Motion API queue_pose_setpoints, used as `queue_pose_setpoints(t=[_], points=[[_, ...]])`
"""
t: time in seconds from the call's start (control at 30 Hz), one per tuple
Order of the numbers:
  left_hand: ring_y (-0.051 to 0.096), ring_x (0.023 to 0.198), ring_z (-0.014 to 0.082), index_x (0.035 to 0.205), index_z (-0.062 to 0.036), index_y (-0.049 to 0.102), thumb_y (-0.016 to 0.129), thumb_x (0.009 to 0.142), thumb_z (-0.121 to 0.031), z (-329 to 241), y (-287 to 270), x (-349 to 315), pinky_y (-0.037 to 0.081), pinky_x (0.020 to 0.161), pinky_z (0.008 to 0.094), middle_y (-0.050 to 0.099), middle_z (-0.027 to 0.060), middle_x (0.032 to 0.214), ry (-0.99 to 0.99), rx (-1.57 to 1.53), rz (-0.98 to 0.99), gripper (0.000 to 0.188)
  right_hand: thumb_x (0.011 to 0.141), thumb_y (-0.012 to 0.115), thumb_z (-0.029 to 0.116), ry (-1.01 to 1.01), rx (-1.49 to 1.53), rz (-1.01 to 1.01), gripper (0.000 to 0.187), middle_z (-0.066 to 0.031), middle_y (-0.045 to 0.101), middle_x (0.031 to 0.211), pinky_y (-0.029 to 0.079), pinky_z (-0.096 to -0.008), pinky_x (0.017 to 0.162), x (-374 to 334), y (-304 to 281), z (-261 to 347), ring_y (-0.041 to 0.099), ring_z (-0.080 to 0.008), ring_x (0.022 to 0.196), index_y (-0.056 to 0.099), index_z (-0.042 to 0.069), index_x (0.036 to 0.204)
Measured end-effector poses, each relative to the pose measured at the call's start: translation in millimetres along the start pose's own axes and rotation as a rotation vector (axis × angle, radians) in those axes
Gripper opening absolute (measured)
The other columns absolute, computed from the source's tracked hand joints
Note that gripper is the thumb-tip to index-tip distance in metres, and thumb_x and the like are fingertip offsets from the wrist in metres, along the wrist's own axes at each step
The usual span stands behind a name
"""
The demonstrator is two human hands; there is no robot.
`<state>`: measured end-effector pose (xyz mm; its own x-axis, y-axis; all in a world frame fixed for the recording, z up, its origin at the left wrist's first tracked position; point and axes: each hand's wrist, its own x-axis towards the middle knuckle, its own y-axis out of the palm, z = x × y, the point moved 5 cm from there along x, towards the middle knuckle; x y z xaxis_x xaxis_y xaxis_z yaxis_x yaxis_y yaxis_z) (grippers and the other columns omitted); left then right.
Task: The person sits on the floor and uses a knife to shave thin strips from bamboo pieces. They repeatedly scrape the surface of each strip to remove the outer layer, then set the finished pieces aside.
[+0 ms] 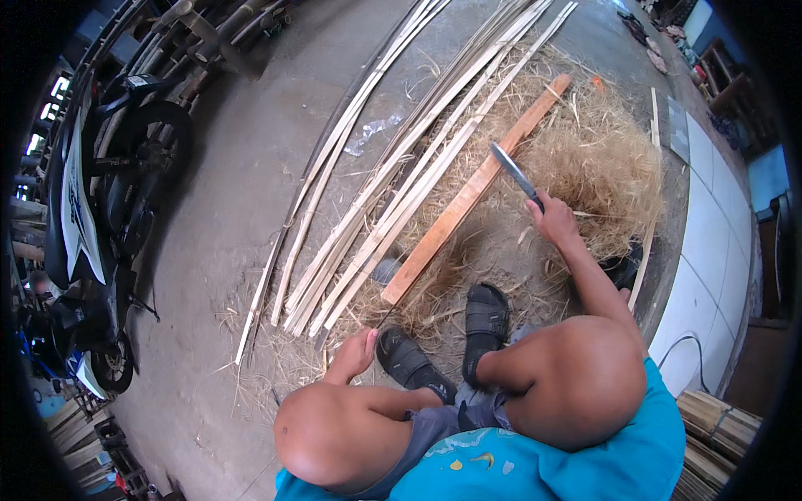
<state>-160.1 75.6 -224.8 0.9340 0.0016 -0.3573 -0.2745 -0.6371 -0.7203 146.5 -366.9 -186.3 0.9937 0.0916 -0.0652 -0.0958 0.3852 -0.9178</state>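
Note:
My right hand [555, 220] is closed round the dark handle of a knife [516, 173]. Its long grey blade points up and left, its tip close to the edge of a reddish-brown wooden board [464, 213]. The board slants across the floor, near end by my feet, far end over the shavings. Just left of my left foot, my left hand [357, 354] is closed with the fingertips pinched together. A thin dark strip [387, 316] runs from those fingers toward the board's near end; how far it continues I cannot tell.
Long pale split strips [368, 225] lie left of the board. Fine shavings [597, 171] are heaped on its right. Motorcycles [92, 209] stand at the left, a white tiled ledge [706, 259] at the right. Bundled slats [718, 426] sit at the lower right.

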Motion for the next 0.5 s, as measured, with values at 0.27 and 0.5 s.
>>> queue_pose_setpoints(t=[0.27, 0.5], points=[[0.065, 0.079, 0.0445, 0.093, 0.0008, 0.062, 0.041, 0.107, -0.037, 35.4, -11.2, -35.4, 0.05, 0.074, 0.0494, 0.064, 0.0273, 0.08, -0.169, -0.06, 0.02, 0.046, 0.098, 0.055, 0.045, 0.283, 0.0, -0.19, 0.047, -0.0252, 0.071, 0.102, 0.054, -0.0521, 0.086, 52.7, -49.2, -69.6, 0.068, -0.0458, 0.099, 0.066, 0.004, 0.118], [0.065, 0.078, 0.0406, 0.092, 0.0008, 0.064, 0.041, 0.107, -0.039, -7.7, 0.7, 21.6, 0.05, 0.075, 0.0454, 0.066, 0.0246, 0.082, -0.138, -0.092, 0.008, 0.048, 0.097, 0.057, 0.044, -0.496, 0.001, 0.707, 0.044, -0.0209, 0.07, 0.115, 0.053, -0.049, 0.09, -147.4, 55.2, 151.3, 0.067, -0.0423, 0.103, 0.064, 0.011, 0.125]])
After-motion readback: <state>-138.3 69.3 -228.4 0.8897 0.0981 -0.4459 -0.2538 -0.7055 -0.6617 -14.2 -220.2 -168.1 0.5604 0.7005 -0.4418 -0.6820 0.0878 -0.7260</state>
